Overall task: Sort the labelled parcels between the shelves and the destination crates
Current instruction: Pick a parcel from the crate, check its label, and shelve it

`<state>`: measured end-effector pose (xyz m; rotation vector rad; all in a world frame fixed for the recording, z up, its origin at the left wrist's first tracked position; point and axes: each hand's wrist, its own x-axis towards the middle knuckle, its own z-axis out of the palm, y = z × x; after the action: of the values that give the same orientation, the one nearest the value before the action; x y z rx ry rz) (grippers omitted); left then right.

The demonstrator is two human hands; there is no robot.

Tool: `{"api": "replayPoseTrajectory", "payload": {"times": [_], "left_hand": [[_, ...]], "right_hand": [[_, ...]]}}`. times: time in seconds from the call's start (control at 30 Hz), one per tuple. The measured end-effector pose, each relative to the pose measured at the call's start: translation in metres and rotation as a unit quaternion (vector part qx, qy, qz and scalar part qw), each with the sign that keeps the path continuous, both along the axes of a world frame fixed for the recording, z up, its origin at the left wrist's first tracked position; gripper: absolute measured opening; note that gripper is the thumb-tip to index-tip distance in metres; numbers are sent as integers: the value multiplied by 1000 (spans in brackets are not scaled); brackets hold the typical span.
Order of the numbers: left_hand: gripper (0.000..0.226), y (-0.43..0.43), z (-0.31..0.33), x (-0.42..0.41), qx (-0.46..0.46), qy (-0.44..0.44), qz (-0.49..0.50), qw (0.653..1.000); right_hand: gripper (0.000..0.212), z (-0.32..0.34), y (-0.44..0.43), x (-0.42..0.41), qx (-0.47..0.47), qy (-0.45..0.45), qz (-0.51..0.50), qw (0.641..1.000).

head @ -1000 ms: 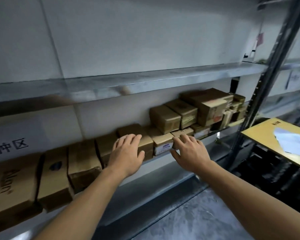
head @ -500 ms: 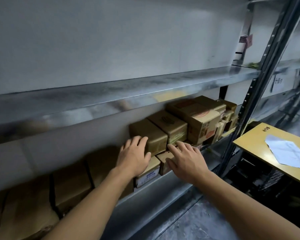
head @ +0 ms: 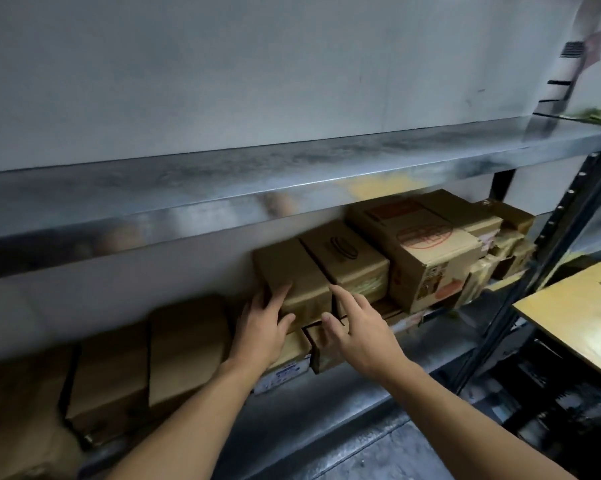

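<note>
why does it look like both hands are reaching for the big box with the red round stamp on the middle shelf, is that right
Not quite. In the head view the left hand and right hand reach the two smaller plain boxes: the left box and its neighbour. The red-stamped box sits untouched to their right on the same shelf.

Matt brown cardboard parcels; glossy, mottled galvanised metal shelf.

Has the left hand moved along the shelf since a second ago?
Yes. The left hand went right, from the low front carton to the upper stacked carton.
</note>
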<state>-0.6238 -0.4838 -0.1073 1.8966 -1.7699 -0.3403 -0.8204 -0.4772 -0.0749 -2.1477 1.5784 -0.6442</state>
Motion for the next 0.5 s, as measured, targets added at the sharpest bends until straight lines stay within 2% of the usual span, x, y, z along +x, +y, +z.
{"api": "replayPoseTrajectory", "payload": {"times": [0.1,0.23,0.37,0.43,0.5], "left_hand": [[56,14,-1,-7,-25,67,19,997],[57,47,2,-19,-42,41,34,998],[59,88,6,-32,-112,35,25,993],[69,104,10,-37,-132,79,18,988],[74,116,16,-43,-156,167,14,973]], "right_hand": [[56,-5,-8,-3,34,-75,28,996],[56,-4,-13,-5,69,-189,60,978],[50,-12,-2,2,105,-264,84,955],[50,-21,7,2,109,-277,93,950],[52,-24,16,-1,111,-301,99,942]]}}
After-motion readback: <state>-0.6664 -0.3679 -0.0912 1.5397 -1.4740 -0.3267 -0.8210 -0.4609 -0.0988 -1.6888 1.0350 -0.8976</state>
